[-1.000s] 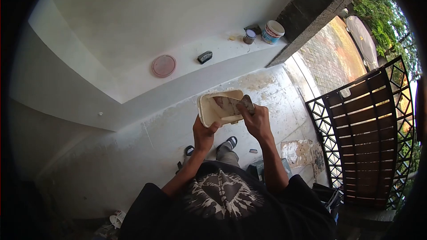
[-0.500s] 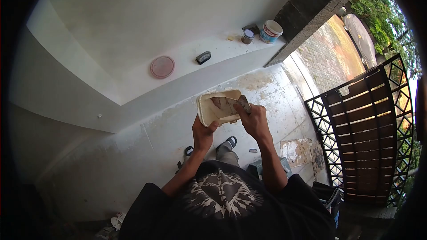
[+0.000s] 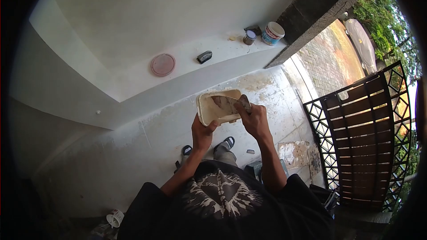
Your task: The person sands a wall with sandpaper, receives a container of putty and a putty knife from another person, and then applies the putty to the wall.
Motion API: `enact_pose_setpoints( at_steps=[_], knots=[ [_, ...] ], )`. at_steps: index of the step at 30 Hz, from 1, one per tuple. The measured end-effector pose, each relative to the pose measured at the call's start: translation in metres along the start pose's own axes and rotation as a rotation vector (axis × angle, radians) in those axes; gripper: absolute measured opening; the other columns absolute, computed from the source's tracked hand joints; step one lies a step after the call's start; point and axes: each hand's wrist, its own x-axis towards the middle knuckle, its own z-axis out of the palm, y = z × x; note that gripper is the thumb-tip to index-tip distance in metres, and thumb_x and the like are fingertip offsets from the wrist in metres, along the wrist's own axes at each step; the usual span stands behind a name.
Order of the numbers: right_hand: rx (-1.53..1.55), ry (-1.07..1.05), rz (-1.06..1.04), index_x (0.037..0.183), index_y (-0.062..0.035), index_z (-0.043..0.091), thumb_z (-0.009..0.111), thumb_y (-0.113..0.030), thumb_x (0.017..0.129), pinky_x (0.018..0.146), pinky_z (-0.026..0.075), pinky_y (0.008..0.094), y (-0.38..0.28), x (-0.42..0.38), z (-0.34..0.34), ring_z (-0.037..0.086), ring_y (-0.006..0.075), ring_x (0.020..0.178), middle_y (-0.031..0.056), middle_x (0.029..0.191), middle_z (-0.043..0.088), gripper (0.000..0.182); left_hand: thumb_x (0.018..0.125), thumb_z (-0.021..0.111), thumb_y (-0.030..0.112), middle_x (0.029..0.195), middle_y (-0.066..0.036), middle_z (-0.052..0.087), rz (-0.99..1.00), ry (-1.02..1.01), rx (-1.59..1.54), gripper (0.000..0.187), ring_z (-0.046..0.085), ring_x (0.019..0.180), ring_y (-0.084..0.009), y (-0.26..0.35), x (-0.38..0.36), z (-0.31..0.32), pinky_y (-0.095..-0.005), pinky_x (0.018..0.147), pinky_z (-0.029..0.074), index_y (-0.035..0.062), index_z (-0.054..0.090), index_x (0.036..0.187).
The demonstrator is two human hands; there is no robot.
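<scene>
My left hand (image 3: 203,132) grips a cream rectangular plastic tub (image 3: 199,110) by its near left corner, with the thumb over the rim. The tub is tilted so its inside faces me, and pale smears coat the walls. Closed round the handle of a putty knife (image 3: 227,104) is my right hand (image 3: 255,121), at the tub's right side. The knife's wide, stained blade reaches into the tub, and its lower edge is hidden by the tub's contents or wall.
Along the white ledge are a round pinkish lid (image 3: 163,65), a dark block (image 3: 204,57), a small can (image 3: 249,37) and a white-and-blue bucket (image 3: 272,33). A metal-framed slatted gate (image 3: 360,142) stands at the right. A small grey piece (image 3: 251,151) lies on the stained floor.
The putty knife's blade has shifted slightly inside the tub. Both hands keep their grips, and the view has turned a little.
</scene>
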Motion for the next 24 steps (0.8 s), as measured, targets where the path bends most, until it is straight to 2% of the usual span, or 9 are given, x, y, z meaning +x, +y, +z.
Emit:
enact_pose_setpoints(
  at_steps=[2,5,7,11,13,16,18,21,24],
  knots=[
    [-0.046,-0.014,0.002,0.081,0.0055,0.065,0.065,-0.019,0.087,0.047,0.043,0.0374,0.003,0.001,0.000,0.054,0.0292,0.044,0.0204,0.055,0.055,0.025,0.079,0.074,0.047,0.108,-0.010,0.060,0.049,0.025,-0.015,0.070,0.058,0.097,-0.0161,-0.005,0.004,-0.001,-0.0293,0.084,0.048,-0.0042,0.049,0.121],
    [0.002,0.038,-0.055,0.081,0.0049,0.066,0.064,-0.019,0.088,0.048,0.043,0.0378,0.004,0.004,0.001,0.056,0.0302,0.045,0.0210,0.056,0.056,0.024,0.080,0.073,0.048,0.108,-0.011,0.060,0.014,0.028,-0.020,0.070,0.059,0.094,-0.0160,0.000,0.002,-0.001,-0.0290,0.081,0.049,-0.0042,0.050,0.120],
    [-0.049,-0.069,0.027,0.084,0.0048,0.067,0.063,-0.020,0.090,0.050,0.043,0.0357,0.001,0.001,0.000,0.052,0.0184,0.047,0.0169,0.056,0.058,0.026,0.080,0.072,0.048,0.107,-0.011,0.061,0.046,0.025,-0.012,0.070,0.059,0.093,-0.0159,-0.009,0.006,-0.004,-0.0289,0.080,0.050,-0.0043,0.050,0.120],
    [-0.081,-0.032,0.014,0.084,0.0046,0.067,0.063,-0.022,0.090,0.049,0.042,0.0367,-0.001,0.004,-0.002,0.050,0.0187,0.045,0.0173,0.054,0.056,0.027,0.079,0.072,0.049,0.106,-0.010,0.061,0.038,0.034,0.038,0.070,0.059,0.093,-0.0155,-0.008,0.005,-0.005,-0.0287,0.079,0.050,-0.0046,0.051,0.119],
    [0.020,-0.013,-0.043,0.082,0.0050,0.066,0.063,-0.022,0.090,0.047,0.041,0.0369,0.002,0.002,0.002,0.047,0.0184,0.043,0.0179,0.052,0.053,0.029,0.079,0.072,0.050,0.106,-0.010,0.062,0.033,0.029,0.035,0.071,0.059,0.093,-0.0155,-0.003,0.004,-0.003,-0.0288,0.079,0.050,-0.0047,0.051,0.119],
    [-0.051,-0.070,0.051,0.081,0.0055,0.066,0.063,-0.023,0.090,0.046,0.039,0.0370,0.005,0.003,0.004,0.045,0.0179,0.042,0.0173,0.050,0.051,0.030,0.079,0.072,0.051,0.106,-0.010,0.062,0.046,0.022,0.042,0.071,0.059,0.093,-0.0154,-0.011,0.005,-0.005,-0.0289,0.080,0.050,-0.0047,0.051,0.119],
    [-0.059,-0.064,0.031,0.080,0.0060,0.065,0.063,-0.023,0.090,0.046,0.039,0.0366,0.005,0.005,0.002,0.045,0.0171,0.043,0.0161,0.050,0.052,0.031,0.079,0.072,0.051,0.106,-0.010,0.062,0.073,0.033,0.052,0.071,0.059,0.094,-0.0155,-0.010,0.008,-0.005,-0.0290,0.081,0.049,-0.0047,0.051,0.119],
    [0.017,-0.024,-0.004,0.080,0.0058,0.065,0.063,-0.023,0.090,0.046,0.040,0.0364,0.005,0.004,0.003,0.046,0.0166,0.043,0.0154,0.051,0.053,0.031,0.079,0.071,0.051,0.106,-0.010,0.062,-0.029,0.036,0.003,0.072,0.058,0.096,-0.0154,-0.009,0.007,-0.005,-0.0290,0.083,0.048,-0.0044,0.051,0.119],
    [-0.052,-0.080,0.060,0.081,0.0055,0.066,0.063,-0.023,0.090,0.047,0.041,0.0356,0.012,0.004,0.004,0.048,0.0165,0.044,0.0161,0.053,0.055,0.029,0.080,0.072,0.050,0.107,-0.010,0.062,0.035,0.012,-0.005,0.071,0.057,0.098,-0.0152,-0.011,0.008,-0.006,-0.0290,0.084,0.047,-0.0042,0.050,0.120]
  ],
)
